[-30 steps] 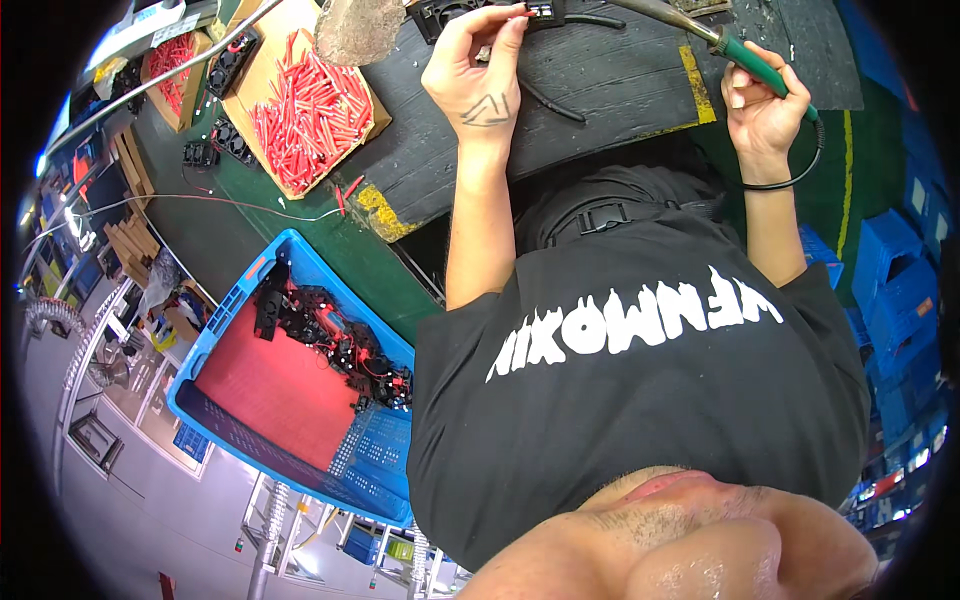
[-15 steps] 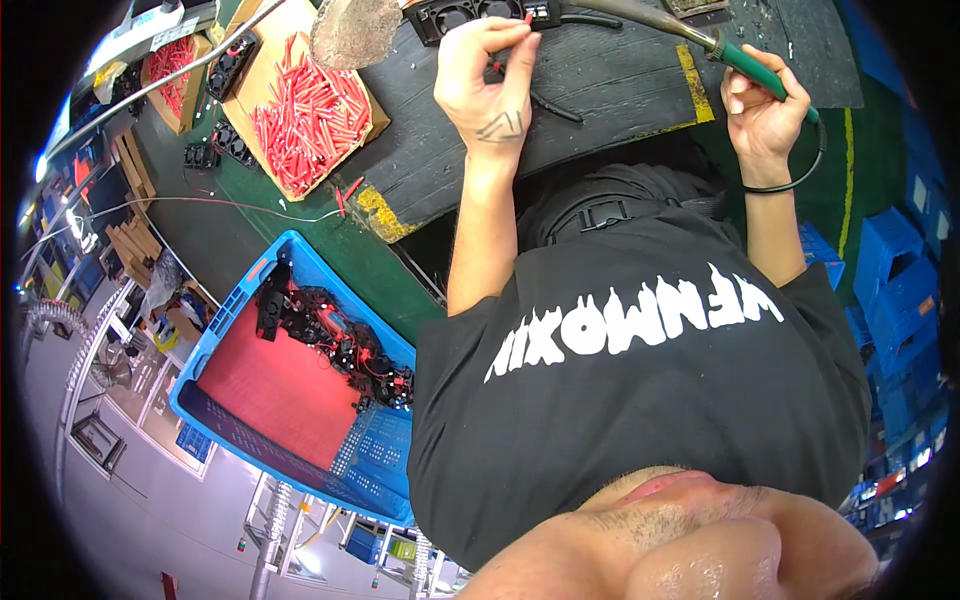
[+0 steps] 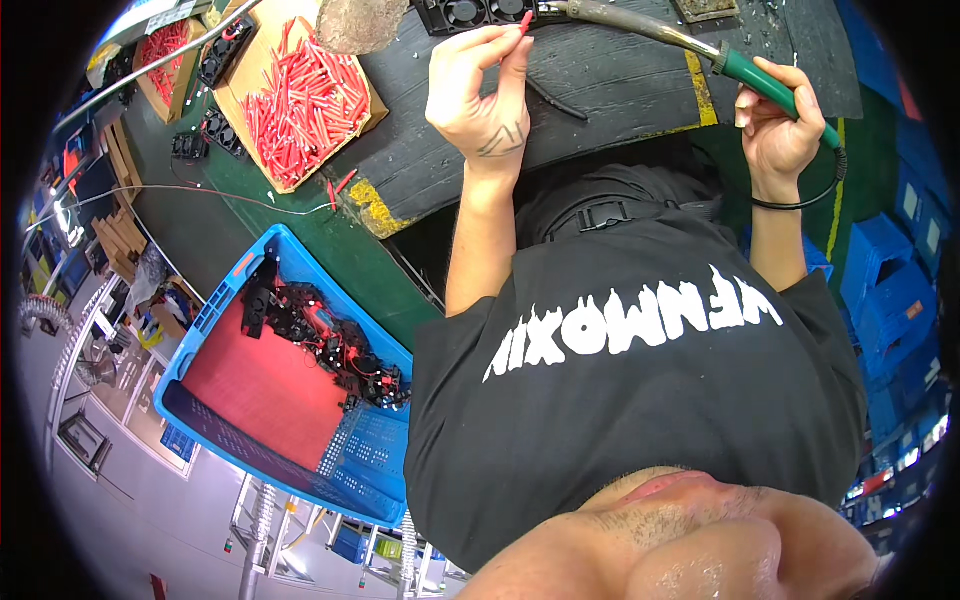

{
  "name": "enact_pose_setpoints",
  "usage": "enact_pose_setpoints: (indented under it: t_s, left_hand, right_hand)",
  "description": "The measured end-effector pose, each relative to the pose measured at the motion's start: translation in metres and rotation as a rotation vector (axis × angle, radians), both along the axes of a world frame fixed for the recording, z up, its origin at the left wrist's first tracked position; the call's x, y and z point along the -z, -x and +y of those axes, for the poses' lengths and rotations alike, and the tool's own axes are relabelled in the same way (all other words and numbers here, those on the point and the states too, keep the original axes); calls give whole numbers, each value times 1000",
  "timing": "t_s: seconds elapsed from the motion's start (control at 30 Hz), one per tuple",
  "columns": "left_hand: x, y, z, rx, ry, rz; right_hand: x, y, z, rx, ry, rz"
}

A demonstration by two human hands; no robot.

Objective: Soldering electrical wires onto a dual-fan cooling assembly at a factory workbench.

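Observation:
A soldering iron with a green handle is in my right hand, fingers closed around the grip. Its metal shaft points left, and the tip end reaches the right end of a black twin-fan unit at the top edge. Just below that unit, my left hand pinches a short red wire between thumb and forefinger. The wire stands up toward the unit; whether they touch I cannot tell. A black cable lies on the bench beside my left hand.
A cardboard box of red wires stands left on the dark bench. Below it, a blue crate holds several black fan units. Other fans lie beyond the box. Blue crates are stacked at right.
My right hand has shifted slightly right and down with the soldering iron, and its tip end now shows beside the fan unit. My left hand keeps its pinch, slightly lower and further left.

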State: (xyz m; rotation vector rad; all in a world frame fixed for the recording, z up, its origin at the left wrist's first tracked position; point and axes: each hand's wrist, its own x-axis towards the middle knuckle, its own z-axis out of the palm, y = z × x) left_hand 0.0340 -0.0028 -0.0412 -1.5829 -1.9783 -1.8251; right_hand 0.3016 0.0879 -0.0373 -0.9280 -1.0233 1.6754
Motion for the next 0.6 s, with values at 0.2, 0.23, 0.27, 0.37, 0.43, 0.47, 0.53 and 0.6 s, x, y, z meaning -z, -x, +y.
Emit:
enact_pose_setpoints:
  t_s: [0.2, 0.23, 0.27, 0.37, 0.43, 0.47, 0.53, 0.6]
  left_hand:
    - [3, -1, 0, 43, -17, 10]
    - [5, -1, 1, 36, -18, 8]
    - [7, -2, 3, 32, -36, 10]
    - [-3, -3, 5, 31, -53, 29]
    - [-7, -3, 5, 35, -52, 47]
    - [-7, -4, 5, 29, -42, 26]
    - [-7, -4, 4, 21, -33, 4]
    - [-7, -4, 2, 7, -22, 3]
  right_hand:
    - [-3, 4, 1, -7, -3, -110]
    - [-3, 5, 1, -14, -5, -111]
    - [-4, 5, 1, -9, -9, -117]
    - [-8, 6, 1, -7, -29, -142]
    - [-11, 7, 1, -10, -45, -161]
    - [-13, 9, 1, -8, -63, -182]
    - [-16, 10, 0, -7, -83, -203]
    - [-18, 12, 0, -5, -100, -238]
